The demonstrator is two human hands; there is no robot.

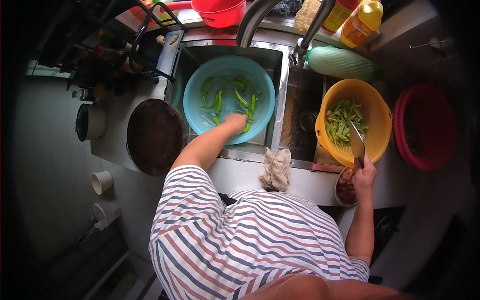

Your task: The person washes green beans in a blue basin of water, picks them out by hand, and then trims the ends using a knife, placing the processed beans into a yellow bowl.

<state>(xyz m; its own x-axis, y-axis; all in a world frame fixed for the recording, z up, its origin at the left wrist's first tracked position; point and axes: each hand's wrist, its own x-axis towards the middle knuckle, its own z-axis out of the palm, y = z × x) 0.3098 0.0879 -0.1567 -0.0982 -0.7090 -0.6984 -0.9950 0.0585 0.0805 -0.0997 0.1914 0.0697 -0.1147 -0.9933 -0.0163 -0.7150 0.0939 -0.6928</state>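
My left hand (pixel 236 123) reaches into a light blue plastic basin (pixel 191 112) of water in the left sink bowl. Several long green chili peppers (pixel 241 98) lie in that water, some right beside my fingers. The fingertips are hidden, so a grip on a pepper cannot be made out. In my right hand (pixel 365 176) is a kitchen knife (pixel 357 144), its blade pointing into a yellow plastic colander (pixel 378 138). Sliced green vegetable pieces (pixel 339 127) sit at the bottom of the colander, under the blade's tip.
A steel faucet (pixel 247 30) arches over the sink. On the front counter lies a crumpled cloth (pixel 276 170). Below the colander is a bowl of raw meat (pixel 345 191). A round dark board (pixel 155 137) flanks the sink; red basins (pixel 427 127) stand far right.
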